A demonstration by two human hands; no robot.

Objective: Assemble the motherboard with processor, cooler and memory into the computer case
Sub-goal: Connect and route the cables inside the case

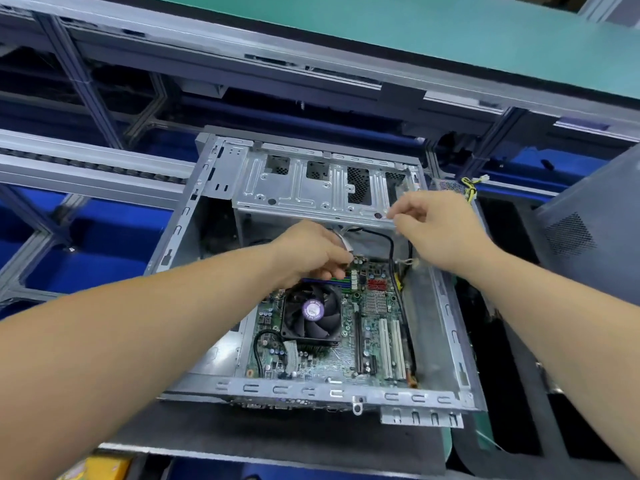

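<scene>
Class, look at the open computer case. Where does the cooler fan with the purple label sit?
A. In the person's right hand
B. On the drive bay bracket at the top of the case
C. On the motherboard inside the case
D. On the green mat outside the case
C. The cooler fan sits on the motherboard, which lies inside the computer case; neither hand holds it.

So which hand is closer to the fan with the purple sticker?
The left hand. It is just above the fan, over the top edge of the motherboard. The right hand is farther off, up and to the right by the metal drive cage.
</scene>
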